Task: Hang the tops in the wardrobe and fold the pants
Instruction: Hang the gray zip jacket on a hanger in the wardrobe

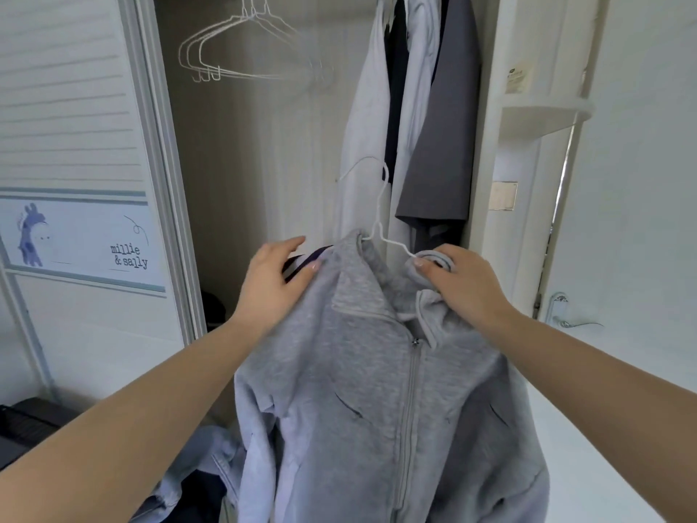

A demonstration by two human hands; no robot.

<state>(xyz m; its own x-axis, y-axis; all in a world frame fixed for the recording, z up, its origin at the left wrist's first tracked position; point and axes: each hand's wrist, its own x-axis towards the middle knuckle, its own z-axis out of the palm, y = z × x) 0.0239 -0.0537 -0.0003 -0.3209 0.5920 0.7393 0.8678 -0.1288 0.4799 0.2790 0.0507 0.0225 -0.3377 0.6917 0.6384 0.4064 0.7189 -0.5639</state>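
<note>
Head view: right hand (458, 281), fingers (422, 266) curled, pinches the rolled grey collar of the hoodie (377, 390) against the arm of a white wire hanger (381, 228). Left hand (273, 281), fingers curled over the hoodie's other shoulder, grips the fabric beside a dark striped edge. Hoodie hangs zipped between both hands, in front of the open wardrobe (241, 164). Inside: empty wire hangers (241, 50) upper left, hung clothes (415, 118) at right. Pale garments (196, 458) lie low at left.
</note>
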